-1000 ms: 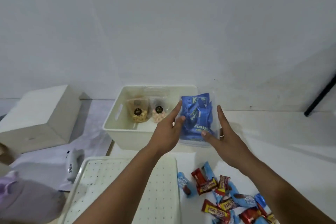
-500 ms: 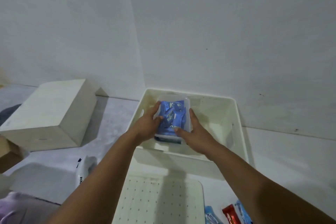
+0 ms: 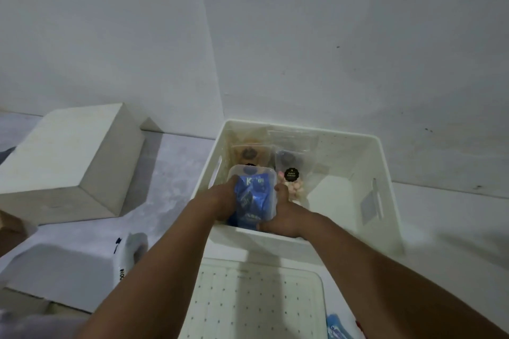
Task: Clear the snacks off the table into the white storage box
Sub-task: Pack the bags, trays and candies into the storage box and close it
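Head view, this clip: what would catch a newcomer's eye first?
The bright blue snack packets in a clear plastic tub, gripped from both sides by the left hand and right hand, low inside the left half of the white storage box. Behind them in the box stand two clear pouches with round black labels. A perforated white lid lies in front of the box.

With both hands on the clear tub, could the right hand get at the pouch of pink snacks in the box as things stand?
Probably yes: the pink-snack pouch stands uncovered just beyond the right hand, inside the white storage box. But that hand would first have to let go of the clear tub.
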